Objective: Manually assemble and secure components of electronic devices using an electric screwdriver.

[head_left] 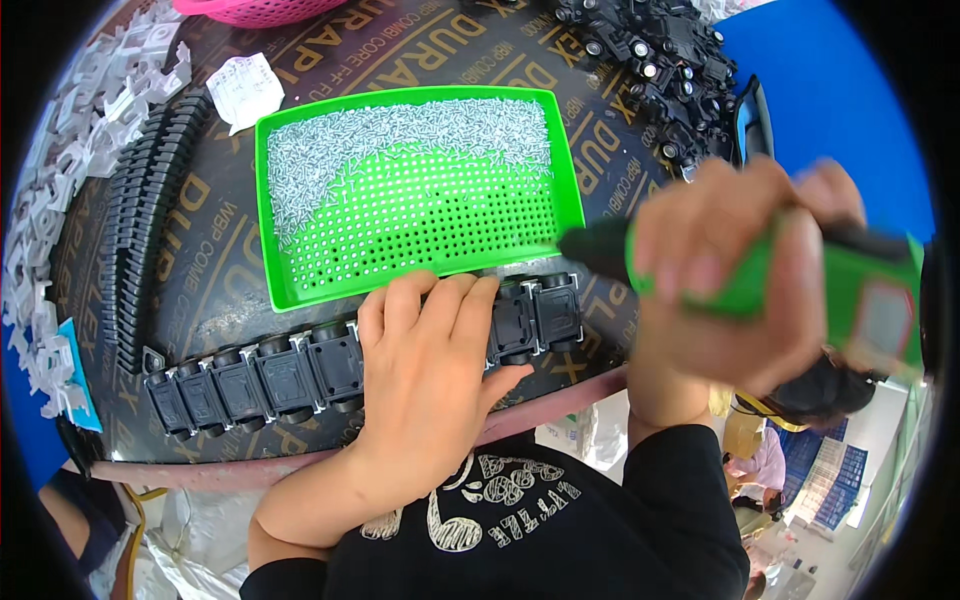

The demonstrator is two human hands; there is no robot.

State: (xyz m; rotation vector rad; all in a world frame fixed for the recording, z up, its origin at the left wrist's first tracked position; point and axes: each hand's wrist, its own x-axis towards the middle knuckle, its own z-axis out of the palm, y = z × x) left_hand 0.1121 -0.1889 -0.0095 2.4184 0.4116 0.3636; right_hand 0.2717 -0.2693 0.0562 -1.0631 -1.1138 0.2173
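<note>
My left hand lies across a row of black toy car chassis, fingers stretched over the far side and thumb spread to the right. The chassis stand side by side with small wheels along both sides; my hand hides several of them. My right hand, blurred by motion, is wrapped round a green and black power screwdriver. Its dark tip points left, above the right end of the row near the tray. Beyond the row sits a green perforated tray with many small silver screws heaped along its far and left sides.
A curved stack of black parts stands at left, beside piled white plastic parts. More black wheeled parts are heaped far right. A paper slip and a pink basket lie at the back. The table edge is close to me.
</note>
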